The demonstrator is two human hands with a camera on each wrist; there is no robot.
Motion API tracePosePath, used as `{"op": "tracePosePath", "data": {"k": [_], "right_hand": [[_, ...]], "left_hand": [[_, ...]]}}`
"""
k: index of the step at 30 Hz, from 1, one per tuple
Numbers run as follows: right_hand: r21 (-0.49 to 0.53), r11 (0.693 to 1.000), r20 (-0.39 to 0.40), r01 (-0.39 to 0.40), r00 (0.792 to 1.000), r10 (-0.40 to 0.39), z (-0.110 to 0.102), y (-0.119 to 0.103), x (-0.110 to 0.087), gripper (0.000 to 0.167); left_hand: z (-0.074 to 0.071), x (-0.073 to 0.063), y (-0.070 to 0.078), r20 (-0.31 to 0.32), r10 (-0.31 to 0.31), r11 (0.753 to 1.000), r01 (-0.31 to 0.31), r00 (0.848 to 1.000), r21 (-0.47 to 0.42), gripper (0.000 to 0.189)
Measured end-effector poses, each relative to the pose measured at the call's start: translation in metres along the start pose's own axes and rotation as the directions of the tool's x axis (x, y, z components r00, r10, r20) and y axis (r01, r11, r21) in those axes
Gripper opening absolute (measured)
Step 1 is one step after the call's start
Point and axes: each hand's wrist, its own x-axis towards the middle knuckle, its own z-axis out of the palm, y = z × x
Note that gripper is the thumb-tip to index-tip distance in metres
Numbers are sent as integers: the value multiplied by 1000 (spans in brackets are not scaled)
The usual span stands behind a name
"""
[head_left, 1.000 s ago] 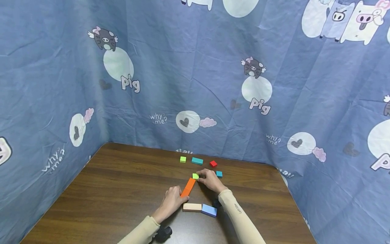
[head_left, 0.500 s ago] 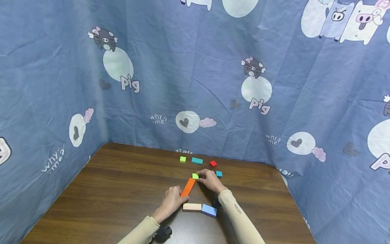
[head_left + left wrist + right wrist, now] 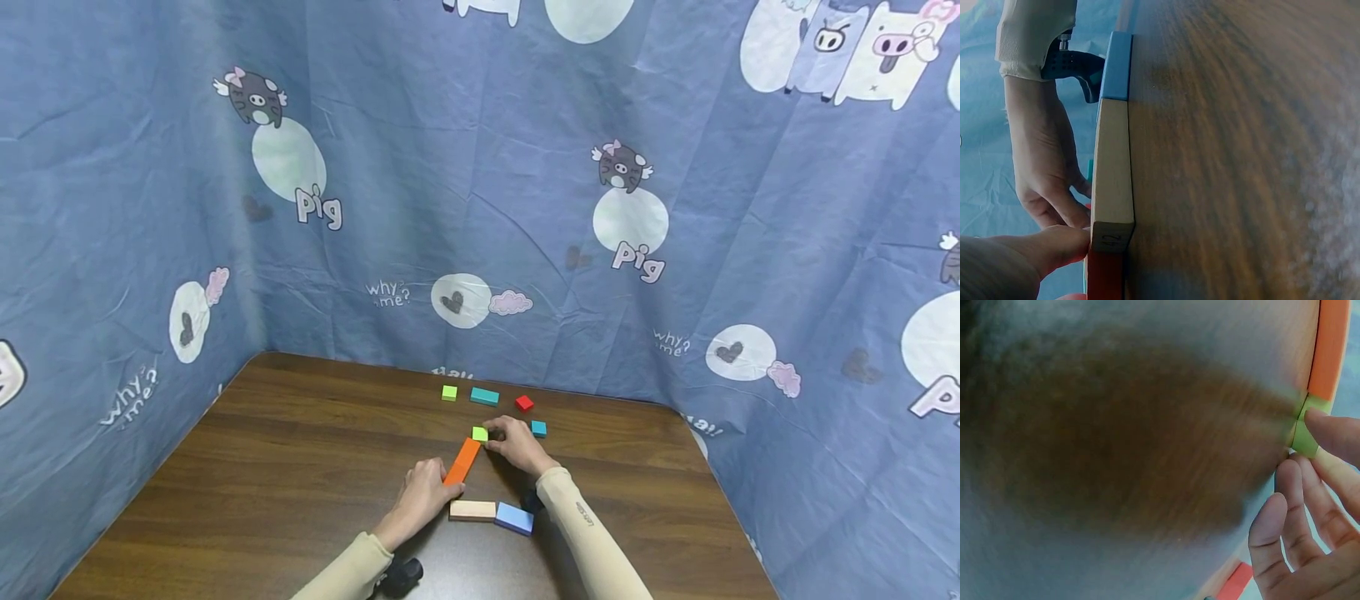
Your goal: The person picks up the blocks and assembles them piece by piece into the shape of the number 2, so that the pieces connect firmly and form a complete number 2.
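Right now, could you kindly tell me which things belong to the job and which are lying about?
In the job:
green block, pinched by right hand
orange strip, held by left hand
probably beige block and blue block, end to end

Apparently lying about:
farther green block
long teal block
red block
small teal block

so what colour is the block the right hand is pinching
The block is lime green, clearest in the head view.

Brown table (image 3: 300, 433), beneath the grip and to either side; blue curtain (image 3: 480, 233) (creased in places), beyond the grip and along both flanks; dark pig prints (image 3: 621, 168), high to left and right of the grip.
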Motion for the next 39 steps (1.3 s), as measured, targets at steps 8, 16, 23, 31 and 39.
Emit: {"op": "tracePosePath", "data": {"k": [8, 16, 23, 31, 39], "right_hand": [[38, 999, 15, -25, 1000, 24, -2, -1, -3, 38], [57, 998, 19, -30, 999, 29, -5, 2, -7, 40], [115, 992, 27, -52, 998, 49, -8, 6, -12, 41], [126, 992, 12, -26, 1000, 25, -11, 13, -20, 37], [159, 987, -3, -19, 1000, 20, -19, 20, -30, 35]], "left_hand": [[1, -1, 1, -2, -3, 1000, 3, 1000, 7, 33], [1, 0, 1, -8, 2, 1000, -2, 1000, -2, 33], [0, 0, 0, -13, -8, 1000, 8, 1000, -9, 33], [1, -2, 0, -13, -7, 1000, 7, 1000, -9, 33], [1, -2, 0, -24, 1, 1000, -1, 1000, 2, 33]]}}
